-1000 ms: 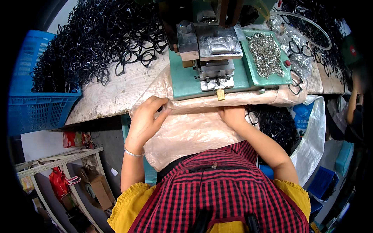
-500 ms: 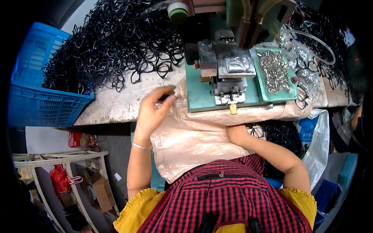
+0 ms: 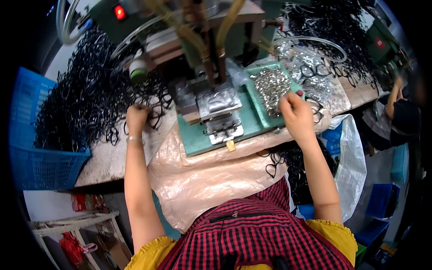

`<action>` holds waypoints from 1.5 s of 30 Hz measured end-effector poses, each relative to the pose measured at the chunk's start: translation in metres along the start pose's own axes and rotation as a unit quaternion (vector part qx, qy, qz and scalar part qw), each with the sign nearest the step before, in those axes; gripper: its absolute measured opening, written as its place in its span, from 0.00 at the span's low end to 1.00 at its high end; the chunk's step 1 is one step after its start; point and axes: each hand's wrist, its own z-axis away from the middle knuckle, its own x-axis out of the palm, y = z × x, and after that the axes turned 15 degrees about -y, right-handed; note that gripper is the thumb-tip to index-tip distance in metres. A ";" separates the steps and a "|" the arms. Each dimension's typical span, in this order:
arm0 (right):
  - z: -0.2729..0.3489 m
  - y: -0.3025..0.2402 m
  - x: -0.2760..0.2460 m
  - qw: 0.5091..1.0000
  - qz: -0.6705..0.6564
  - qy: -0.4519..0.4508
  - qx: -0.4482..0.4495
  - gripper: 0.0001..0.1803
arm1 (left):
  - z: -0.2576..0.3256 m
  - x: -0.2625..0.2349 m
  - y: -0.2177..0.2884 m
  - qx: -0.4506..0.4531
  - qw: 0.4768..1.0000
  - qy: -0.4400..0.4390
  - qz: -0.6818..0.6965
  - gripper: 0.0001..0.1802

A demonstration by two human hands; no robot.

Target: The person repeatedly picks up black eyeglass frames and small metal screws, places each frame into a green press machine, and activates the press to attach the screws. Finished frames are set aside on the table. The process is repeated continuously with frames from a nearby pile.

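My left hand (image 3: 138, 118) has its fingers closed at the near edge of a big heap of black eyeglass frames (image 3: 92, 96). A frame (image 3: 155, 118) lies right by its fingertips, but the grip itself is partly hidden. At the right edge of the green tray (image 3: 258, 108), my right hand (image 3: 297, 118) has thumb and fingers pressed together. Whatever they hold is too small to make out. Small shiny metal parts (image 3: 271, 87) fill that tray. Between my hands stands a bench press with a metal fixture (image 3: 220, 102) on a green base (image 3: 193, 140).
A blue basket (image 3: 49, 166) stands at the left. Pinkish sheeting (image 3: 202, 189) covers my lap, with a few frames (image 3: 273, 167) on its right side. A white sack (image 3: 351, 166) hangs at the right. Clear hoses loop overhead. Another person (image 3: 400, 108) sits far right.
My left hand has moved left, from beside the press to the heap. My right hand has risen from the frames at my lap to the tray. The view has shifted.
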 end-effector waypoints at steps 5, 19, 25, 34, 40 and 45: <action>-0.030 0.015 0.000 0.953 0.282 0.058 -0.090 0.07 | 0.068 -0.016 0.022 0.056 0.922 0.010 0.383 0.09; -0.038 0.032 0.001 0.982 -0.148 0.115 -0.015 0.04 | 0.166 -0.003 0.186 0.618 0.783 -0.035 0.054 0.07; -0.019 0.041 0.000 0.967 -0.231 0.105 -0.003 0.05 | 0.170 -0.011 0.183 0.593 0.801 -0.070 0.049 0.13; -0.044 0.003 0.025 0.937 -0.335 0.097 0.030 0.08 | 0.194 0.012 0.169 0.560 0.827 0.041 0.002 0.10; -0.002 -0.043 0.015 0.892 -0.428 0.033 -0.146 0.11 | 0.139 -0.045 0.095 0.184 0.907 0.314 0.213 0.08; 0.006 -0.066 0.015 0.847 -0.456 0.029 -0.272 0.25 | 0.035 -0.023 0.002 -0.100 0.971 0.168 -0.133 0.19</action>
